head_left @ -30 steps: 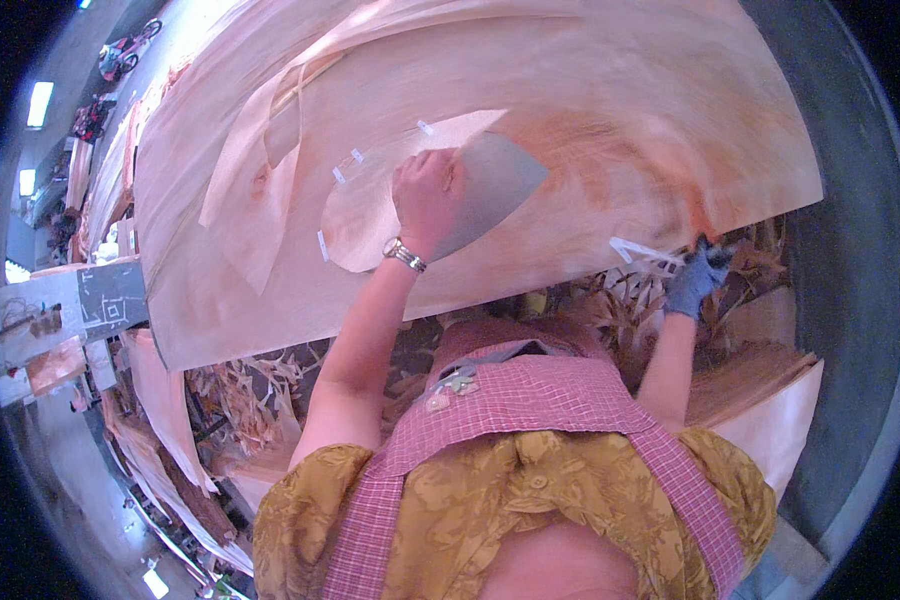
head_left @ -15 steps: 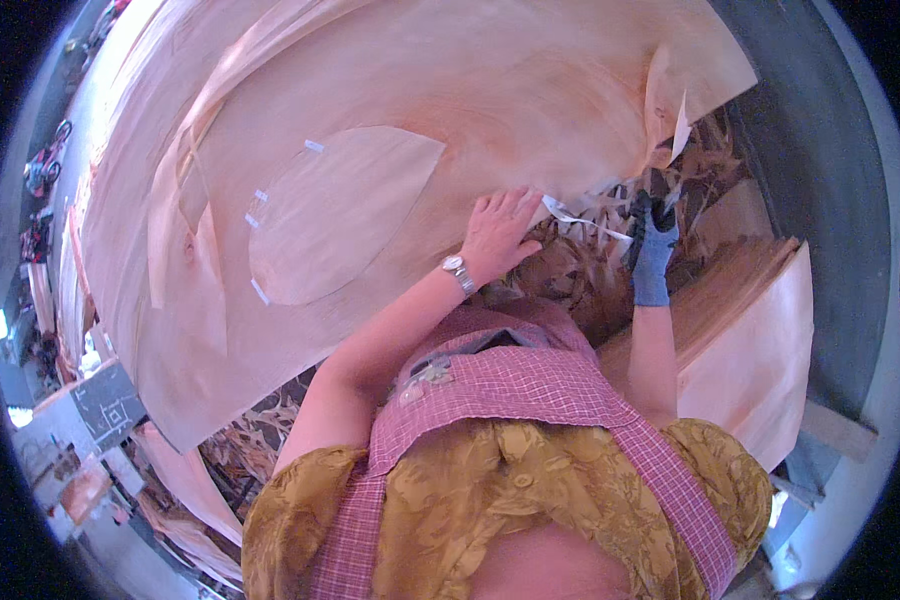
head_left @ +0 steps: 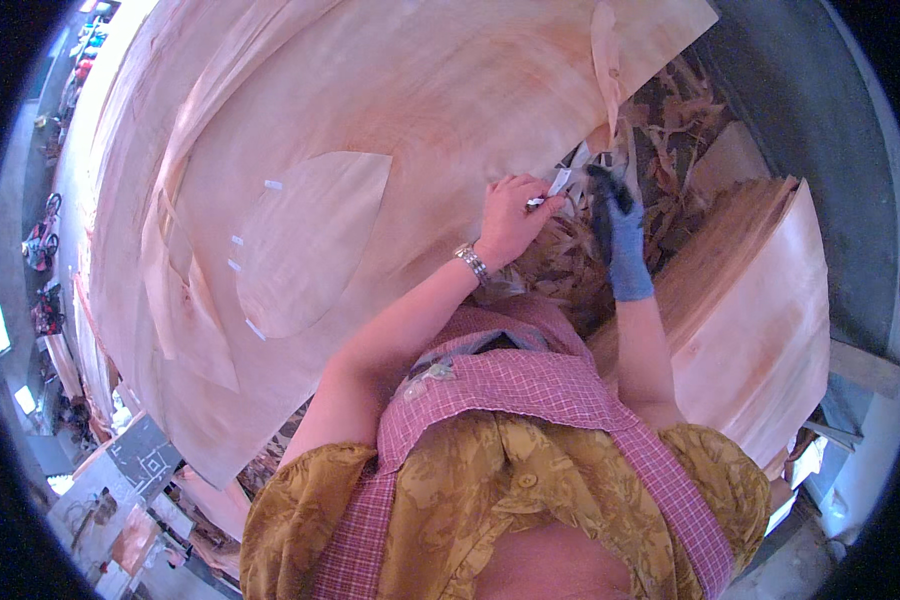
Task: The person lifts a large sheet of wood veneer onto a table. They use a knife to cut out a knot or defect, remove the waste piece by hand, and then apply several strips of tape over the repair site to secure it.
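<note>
A large, thin sheet of wood veneer (head_left: 420, 90) spreads in front of me. Over its near right edge, my left hand (head_left: 512, 218), bare and wearing a metal wristwatch, pinches a short strip of white tape (head_left: 561, 182). Just to the right is my right hand (head_left: 622, 230) in a blue-grey glove with dark fingers, raised above wood scraps; its fingers are smeared, so any hold is unclear. A rounded veneer piece (head_left: 315, 240) with one pointed corner lies on the sheet, with several small white tape pieces (head_left: 273, 184) along its left edge.
Shredded veneer scraps (head_left: 670, 130) fill the gap beyond my right hand. A stack of veneer sheets (head_left: 750, 320) stands to the right of my arm. Loose curled veneer (head_left: 185, 280) lies on the left of the big sheet. A grey marked board (head_left: 142, 455) is at the lower left.
Both hands have risen, the right one also moving left toward the other. The tape strip that stretched between them now shows as a short piece in my left hand. The veneer appears shifted left.
</note>
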Demonstrator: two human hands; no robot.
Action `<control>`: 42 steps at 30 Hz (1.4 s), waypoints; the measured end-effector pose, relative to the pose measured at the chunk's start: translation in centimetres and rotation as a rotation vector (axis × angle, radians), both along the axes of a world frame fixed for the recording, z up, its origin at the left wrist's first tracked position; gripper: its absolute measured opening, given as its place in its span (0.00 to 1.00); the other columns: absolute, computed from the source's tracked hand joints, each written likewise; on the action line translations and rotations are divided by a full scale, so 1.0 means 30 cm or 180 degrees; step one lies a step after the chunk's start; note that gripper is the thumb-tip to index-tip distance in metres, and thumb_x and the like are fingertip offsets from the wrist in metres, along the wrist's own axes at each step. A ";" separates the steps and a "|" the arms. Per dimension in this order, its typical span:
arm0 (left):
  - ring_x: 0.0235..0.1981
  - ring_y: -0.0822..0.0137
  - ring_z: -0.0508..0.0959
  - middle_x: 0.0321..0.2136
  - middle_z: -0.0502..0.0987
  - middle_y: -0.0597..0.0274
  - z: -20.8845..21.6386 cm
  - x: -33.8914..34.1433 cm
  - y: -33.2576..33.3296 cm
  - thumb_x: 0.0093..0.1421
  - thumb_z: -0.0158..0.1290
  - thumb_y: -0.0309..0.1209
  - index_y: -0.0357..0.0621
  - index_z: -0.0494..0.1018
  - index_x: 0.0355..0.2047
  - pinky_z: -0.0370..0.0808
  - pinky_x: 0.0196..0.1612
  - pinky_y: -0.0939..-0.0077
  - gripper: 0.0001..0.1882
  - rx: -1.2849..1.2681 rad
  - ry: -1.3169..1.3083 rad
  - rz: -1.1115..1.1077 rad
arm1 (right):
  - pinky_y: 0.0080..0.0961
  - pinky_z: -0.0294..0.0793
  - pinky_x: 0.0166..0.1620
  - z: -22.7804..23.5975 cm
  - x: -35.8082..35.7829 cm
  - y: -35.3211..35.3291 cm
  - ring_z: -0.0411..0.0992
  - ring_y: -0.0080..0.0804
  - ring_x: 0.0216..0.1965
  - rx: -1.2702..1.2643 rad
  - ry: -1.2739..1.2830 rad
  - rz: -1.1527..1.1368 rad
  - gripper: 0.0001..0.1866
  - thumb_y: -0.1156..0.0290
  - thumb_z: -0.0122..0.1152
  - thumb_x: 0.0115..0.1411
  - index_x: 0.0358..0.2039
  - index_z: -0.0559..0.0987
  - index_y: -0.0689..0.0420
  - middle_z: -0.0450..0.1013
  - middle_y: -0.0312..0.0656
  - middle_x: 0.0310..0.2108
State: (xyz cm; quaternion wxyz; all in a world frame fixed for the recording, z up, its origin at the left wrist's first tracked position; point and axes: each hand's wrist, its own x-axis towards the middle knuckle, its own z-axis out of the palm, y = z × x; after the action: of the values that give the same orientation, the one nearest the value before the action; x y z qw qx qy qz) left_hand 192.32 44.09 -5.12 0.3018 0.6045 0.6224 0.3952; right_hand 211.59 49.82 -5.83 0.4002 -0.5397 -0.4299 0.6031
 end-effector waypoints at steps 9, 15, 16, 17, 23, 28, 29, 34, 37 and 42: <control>0.63 0.43 0.57 0.62 0.57 0.41 -0.165 -0.200 -0.200 0.55 0.57 0.37 0.37 0.56 0.63 0.50 0.66 0.50 0.38 -0.0241 0.1224 0.0731 | 0.13 0.66 0.20 -0.070 -0.056 -0.013 0.70 0.15 0.22 -0.0572 0.0793 0.0134 0.12 0.69 0.58 0.65 0.48 0.78 0.54 0.79 0.32 0.37; 0.71 0.48 0.41 0.70 0.44 0.44 -0.202 -0.421 -0.391 0.57 0.53 0.49 0.37 0.46 0.68 0.35 0.70 0.46 0.47 -0.0814 0.2384 0.1472 | 0.11 0.67 0.20 -0.270 0.091 -0.009 0.71 0.18 0.24 -0.0879 0.2237 -0.0538 0.09 0.62 0.53 0.68 0.44 0.76 0.49 0.77 0.36 0.39; 0.71 0.48 0.41 0.70 0.44 0.44 -0.206 -0.423 -0.400 0.57 0.52 0.50 0.37 0.46 0.68 0.35 0.70 0.46 0.47 -0.0883 0.2394 0.1465 | 0.11 0.67 0.20 -0.311 0.125 -0.011 0.71 0.19 0.24 -0.0907 0.2305 -0.0492 0.09 0.62 0.53 0.68 0.44 0.76 0.49 0.77 0.36 0.38; 0.71 0.48 0.41 0.70 0.44 0.44 -0.211 -0.423 -0.400 0.57 0.52 0.51 0.37 0.46 0.68 0.35 0.70 0.46 0.48 -0.0953 0.2400 0.1465 | 0.12 0.68 0.20 -0.336 0.150 -0.002 0.69 0.19 0.21 -0.0834 0.2028 -0.0865 0.10 0.60 0.54 0.66 0.43 0.76 0.49 0.77 0.37 0.37; 0.72 0.50 0.40 0.70 0.44 0.45 -0.244 -0.440 -0.396 0.57 0.51 0.53 0.38 0.46 0.68 0.35 0.70 0.46 0.48 -0.0956 0.2500 0.1498 | 0.45 0.75 0.37 -0.431 0.607 0.062 0.71 0.34 0.38 -0.0727 0.1149 -0.1385 0.20 0.47 0.54 0.62 0.42 0.76 0.50 0.74 0.38 0.40; 0.71 0.50 0.45 0.69 0.48 0.48 -0.275 -0.453 -0.412 0.55 0.51 0.56 0.39 0.51 0.67 0.38 0.69 0.43 0.48 -0.0856 0.2514 0.1618 | 0.34 0.75 0.41 -0.220 0.719 0.186 0.72 0.36 0.35 0.0975 -0.0236 -0.1990 0.10 0.61 0.57 0.64 0.38 0.75 0.54 0.73 0.38 0.34; 0.71 0.51 0.45 0.69 0.49 0.48 -0.266 -0.453 -0.407 0.55 0.51 0.56 0.39 0.51 0.67 0.39 0.69 0.43 0.48 -0.0840 0.2491 0.1581 | 0.29 0.75 0.43 -0.198 0.693 0.197 0.73 0.34 0.35 0.0776 -0.0576 -0.1348 0.09 0.67 0.58 0.63 0.40 0.76 0.57 0.75 0.38 0.35; 0.69 0.53 0.50 0.67 0.55 0.52 -0.171 -0.503 -0.362 0.57 0.54 0.45 0.41 0.54 0.66 0.44 0.69 0.49 0.41 -0.0655 0.1912 0.1718 | 0.24 0.73 0.52 -0.071 0.032 0.127 0.75 0.28 0.44 0.0576 -0.1227 0.1939 0.16 0.76 0.61 0.60 0.49 0.77 0.62 0.77 0.39 0.45; 0.67 0.55 0.57 0.66 0.58 0.52 -0.207 -0.566 -0.318 0.59 0.52 0.39 0.42 0.56 0.65 0.51 0.68 0.52 0.36 -0.0102 0.1927 0.1603 | 0.24 0.75 0.46 -0.024 -0.369 0.035 0.75 0.23 0.39 0.0527 -0.0985 0.2791 0.17 0.69 0.61 0.61 0.49 0.78 0.61 0.79 0.39 0.39; 0.63 0.59 0.64 0.63 0.64 0.56 -0.200 -0.571 -0.315 0.61 0.49 0.34 0.45 0.60 0.64 0.59 0.63 0.54 0.30 0.0202 0.1179 0.1753 | 0.19 0.69 0.23 0.011 -0.787 0.001 0.70 0.19 0.19 -0.0377 -0.0785 0.3045 0.10 0.64 0.60 0.62 0.36 0.80 0.58 0.76 0.34 0.24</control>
State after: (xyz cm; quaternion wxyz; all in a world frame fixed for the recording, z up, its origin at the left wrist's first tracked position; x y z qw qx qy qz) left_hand 175.20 34.65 -11.11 0.0464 0.4842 0.7940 0.3646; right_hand 187.99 49.85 -5.49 -0.0066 -0.3712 -0.6385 0.6741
